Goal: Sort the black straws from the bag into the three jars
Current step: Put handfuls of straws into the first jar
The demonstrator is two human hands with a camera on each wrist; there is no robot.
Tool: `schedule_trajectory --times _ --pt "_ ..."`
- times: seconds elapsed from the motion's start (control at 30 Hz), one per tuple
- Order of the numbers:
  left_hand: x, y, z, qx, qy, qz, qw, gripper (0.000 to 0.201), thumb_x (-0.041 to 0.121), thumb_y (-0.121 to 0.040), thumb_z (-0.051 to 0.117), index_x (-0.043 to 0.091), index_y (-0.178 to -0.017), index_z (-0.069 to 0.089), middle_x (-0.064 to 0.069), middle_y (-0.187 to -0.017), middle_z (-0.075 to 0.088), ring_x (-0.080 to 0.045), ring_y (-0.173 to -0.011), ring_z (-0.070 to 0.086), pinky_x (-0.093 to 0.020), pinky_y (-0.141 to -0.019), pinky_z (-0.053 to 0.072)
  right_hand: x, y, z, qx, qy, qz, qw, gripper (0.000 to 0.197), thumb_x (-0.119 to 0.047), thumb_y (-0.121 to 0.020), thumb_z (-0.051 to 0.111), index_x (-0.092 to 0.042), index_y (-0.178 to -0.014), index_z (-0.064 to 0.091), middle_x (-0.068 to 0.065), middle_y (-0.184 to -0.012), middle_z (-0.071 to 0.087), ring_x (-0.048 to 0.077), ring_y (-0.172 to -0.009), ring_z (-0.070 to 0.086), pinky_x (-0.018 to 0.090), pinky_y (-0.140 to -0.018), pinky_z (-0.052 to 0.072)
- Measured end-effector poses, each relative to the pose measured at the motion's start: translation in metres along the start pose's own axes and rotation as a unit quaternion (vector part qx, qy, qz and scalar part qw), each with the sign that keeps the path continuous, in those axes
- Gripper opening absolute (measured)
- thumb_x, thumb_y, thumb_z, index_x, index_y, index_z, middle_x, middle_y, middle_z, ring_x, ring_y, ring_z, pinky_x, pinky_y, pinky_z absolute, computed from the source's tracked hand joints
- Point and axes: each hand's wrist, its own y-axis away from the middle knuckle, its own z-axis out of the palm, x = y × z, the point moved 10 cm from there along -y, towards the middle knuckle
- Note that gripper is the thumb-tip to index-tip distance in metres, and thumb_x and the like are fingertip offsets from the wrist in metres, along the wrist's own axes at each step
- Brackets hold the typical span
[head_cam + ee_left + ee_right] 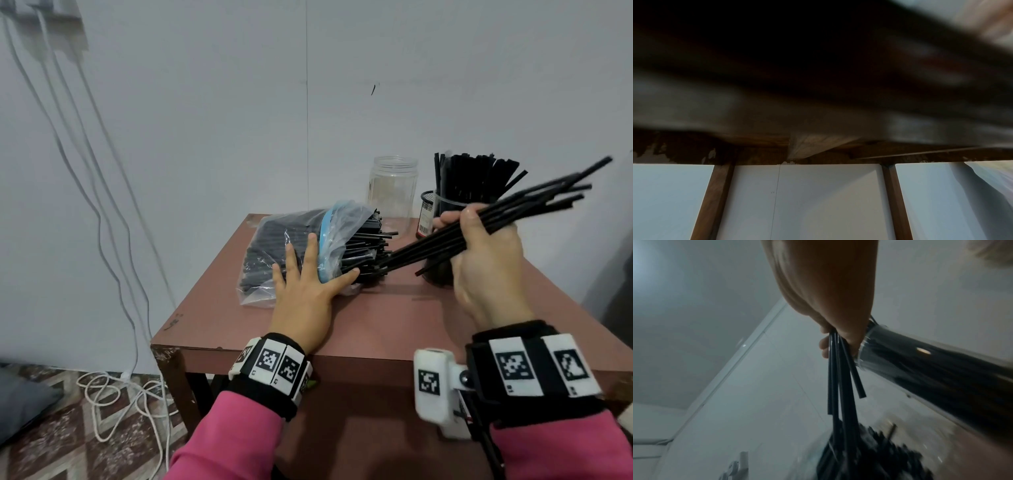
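Observation:
A clear plastic bag (274, 236) full of black straws lies on the brown table (387, 322), its open end facing right. My left hand (308, 287) presses flat on the bag with fingers spread. My right hand (479, 253) grips a bundle of black straws (507, 212), lifted clear of the bag and slanting up to the right. In the right wrist view the bundle of straws (838, 378) hangs from my fingers (824, 345). A clear jar packed with straws (469, 185) stands behind my right hand. An empty clear jar (394, 192) stands at the back.
A black mesh pot (426, 216) sits between the two jars. The table stands against a grey wall. White cables (113, 390) hang down the wall and coil on the patterned floor to the left. The left wrist view shows only the table's underside (818, 146) and legs.

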Motion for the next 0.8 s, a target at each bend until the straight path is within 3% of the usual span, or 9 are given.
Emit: schedule_trajectory --times 0.13,0.2,0.33,0.47,0.6,0.7,0.8 --pt "0.000 0.001 0.001 -0.007 -0.012 -0.003 1.000 0.059 0.011 -0.099 0.041 0.055 -0.138 0.036 -0.008 -0.160 -0.019 -0.044 -0.143 -0.018 -0.059 -0.113 -0.009 -0.039 -0.013 0.026 -0.066 0.100 -0.053 0.991 0.014 -0.010 -0.099 0.044 -0.021 -0.092 0.049 -0.001 -0.076 0.066 0.021 -0.082 0.067 0.050 -0.092 0.053" --pt "0.000 0.000 0.001 -0.007 -0.017 -0.003 1.000 0.060 0.011 -0.099 0.041 0.056 -0.138 0.035 -0.008 -0.159 -0.020 -0.044 -0.143 -0.018 -0.059 -0.114 -0.008 -0.054 -0.017 0.038 -0.091 0.140 -0.071 0.983 0.014 -0.011 -0.098 0.044 -0.023 -0.092 0.049 -0.002 -0.076 0.066 0.019 -0.082 0.068 0.052 -0.093 0.051" --pt "0.000 0.000 0.001 -0.007 -0.020 0.002 1.000 0.062 0.010 -0.099 0.042 0.058 -0.137 0.035 -0.008 -0.159 -0.020 -0.044 -0.143 -0.018 -0.060 -0.114 -0.008 -0.055 -0.024 0.055 -0.137 0.203 -0.049 0.968 0.015 -0.010 -0.099 0.045 -0.022 -0.091 0.049 -0.001 -0.078 0.065 0.015 -0.076 0.066 0.045 -0.093 0.053" --pt "0.000 0.001 0.002 -0.009 -0.027 0.004 1.000 0.061 0.012 -0.100 0.041 0.059 -0.137 0.032 -0.008 -0.159 -0.022 -0.044 -0.143 -0.018 -0.061 -0.115 -0.007 -0.031 -0.019 0.061 -0.165 0.284 -0.020 0.944 0.011 -0.009 -0.099 0.046 -0.018 -0.095 0.048 0.003 -0.082 0.065 0.014 -0.074 0.066 0.034 -0.082 0.053" --pt "0.000 0.000 0.001 -0.001 -0.026 0.008 1.000 0.063 0.011 -0.099 0.042 0.060 -0.138 0.030 -0.008 -0.159 -0.020 -0.045 -0.143 -0.017 -0.062 -0.114 -0.006 -0.014 -0.016 0.053 -0.147 0.327 -0.014 0.933 0.013 -0.008 -0.098 0.048 -0.013 -0.107 0.043 0.006 -0.091 0.066 0.010 -0.074 0.066 0.024 -0.076 0.051" --pt "0.001 0.001 0.000 0.006 -0.021 0.008 1.000 0.064 0.009 -0.098 0.043 0.058 -0.139 0.031 -0.010 -0.160 -0.018 -0.046 -0.143 -0.016 -0.062 -0.114 -0.006 -0.020 -0.020 0.050 -0.119 0.298 -0.018 0.947 0.015 -0.004 -0.098 0.045 -0.016 -0.107 0.041 0.009 -0.095 0.063 0.014 -0.073 0.064 0.030 -0.076 0.053" --pt "0.002 0.001 -0.002 0.023 -0.009 0.015 1.000 0.065 0.010 -0.096 0.047 0.055 -0.140 0.033 -0.012 -0.160 -0.013 -0.047 -0.143 -0.012 -0.064 -0.113 -0.004 -0.036 -0.030 0.051 -0.099 0.249 -0.011 0.963 0.019 -0.004 -0.097 0.045 -0.023 -0.096 0.043 0.006 -0.085 0.063 0.018 -0.073 0.065 0.042 -0.083 0.056"
